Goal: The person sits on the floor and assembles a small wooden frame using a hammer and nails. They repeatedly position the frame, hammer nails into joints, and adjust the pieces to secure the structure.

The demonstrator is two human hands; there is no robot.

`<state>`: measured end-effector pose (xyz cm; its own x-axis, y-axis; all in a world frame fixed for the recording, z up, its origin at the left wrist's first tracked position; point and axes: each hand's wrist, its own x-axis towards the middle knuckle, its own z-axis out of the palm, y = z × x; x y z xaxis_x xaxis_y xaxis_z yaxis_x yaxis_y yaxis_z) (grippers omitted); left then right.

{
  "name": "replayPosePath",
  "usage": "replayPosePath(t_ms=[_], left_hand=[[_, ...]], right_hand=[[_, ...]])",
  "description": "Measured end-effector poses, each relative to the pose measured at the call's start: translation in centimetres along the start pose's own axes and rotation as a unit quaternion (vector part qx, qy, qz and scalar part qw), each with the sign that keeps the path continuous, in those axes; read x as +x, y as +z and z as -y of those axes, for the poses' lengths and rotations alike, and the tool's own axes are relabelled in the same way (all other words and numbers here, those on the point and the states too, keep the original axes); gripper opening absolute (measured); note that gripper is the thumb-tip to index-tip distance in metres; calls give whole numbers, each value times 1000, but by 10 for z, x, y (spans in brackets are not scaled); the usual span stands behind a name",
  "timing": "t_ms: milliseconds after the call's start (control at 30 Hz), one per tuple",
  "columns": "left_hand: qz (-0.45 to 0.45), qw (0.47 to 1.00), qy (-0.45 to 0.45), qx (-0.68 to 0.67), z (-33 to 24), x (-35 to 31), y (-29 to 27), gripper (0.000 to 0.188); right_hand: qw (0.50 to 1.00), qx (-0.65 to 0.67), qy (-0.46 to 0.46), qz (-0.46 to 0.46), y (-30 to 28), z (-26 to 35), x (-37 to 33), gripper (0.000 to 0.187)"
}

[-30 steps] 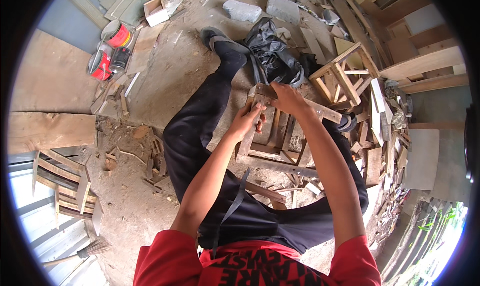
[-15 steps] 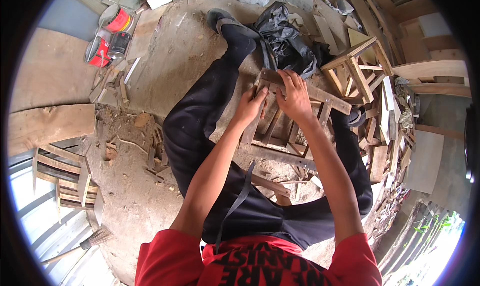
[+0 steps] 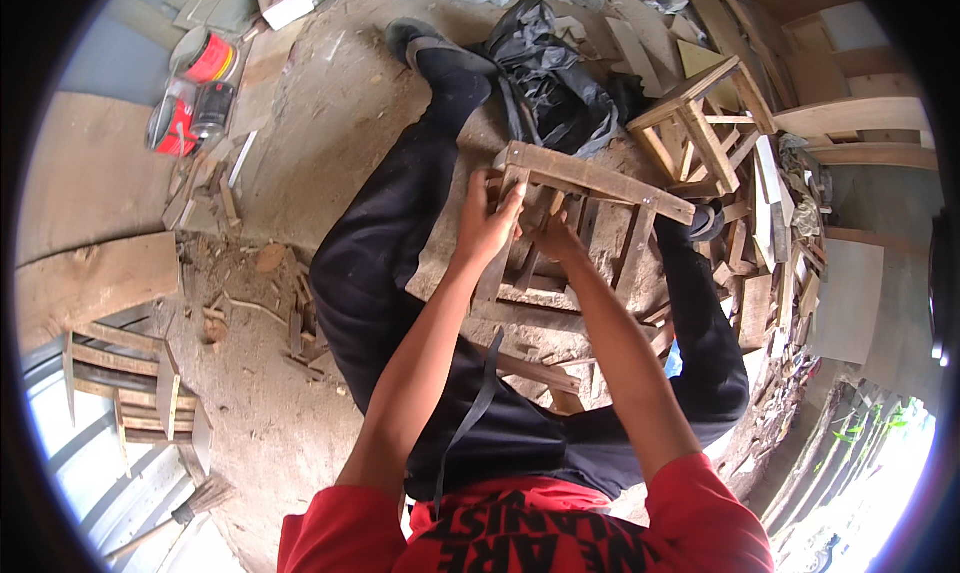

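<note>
A brown wooden frame (image 3: 600, 178), a small stool-like piece with rails and slats, stands tilted between my spread legs. My left hand (image 3: 487, 221) wraps round its left post, thumb near the top corner. Inside the frame, below the top rail, my right hand (image 3: 558, 237) is closed at one of the inner slats; its fingertips are partly hidden. Another piece of wood (image 3: 535, 369) lies lower down, close to my lap.
Beyond the frame lies a black plastic bag (image 3: 560, 83). A second wooden frame (image 3: 700, 123) stands to the right beside heaped scrap wood (image 3: 755, 303). Paint cans (image 3: 205, 58) are at the far left. A slatted wooden piece (image 3: 135, 373) and a broom (image 3: 195, 500) are at the near left.
My right hand has left the top rail and moved down inside the frame to the slats. The frame has tipped slightly, while my left hand stays on its left post.
</note>
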<state>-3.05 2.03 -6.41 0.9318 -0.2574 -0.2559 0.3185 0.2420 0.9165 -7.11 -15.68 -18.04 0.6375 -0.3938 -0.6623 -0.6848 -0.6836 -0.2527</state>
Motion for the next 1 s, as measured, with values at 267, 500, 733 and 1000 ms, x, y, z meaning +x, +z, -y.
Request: replayPosePath(t_ms=[267, 500, 733, 1000], left_hand=[[70, 997, 0, 32, -14, 13, -2, 91], [97, 995, 10, 29, -28, 30, 4, 61], [164, 983, 77, 8, -55, -10, 35, 58], [190, 861, 399, 252, -50, 6, 46, 69]], right_hand=[[993, 105, 20, -47, 2, 2, -5, 94], [993, -66, -51, 79, -91, 28, -83, 54], [984, 29, -174, 1, -121, -13, -198, 40], [977, 137, -161, -8, -153, -57, -348, 49]])
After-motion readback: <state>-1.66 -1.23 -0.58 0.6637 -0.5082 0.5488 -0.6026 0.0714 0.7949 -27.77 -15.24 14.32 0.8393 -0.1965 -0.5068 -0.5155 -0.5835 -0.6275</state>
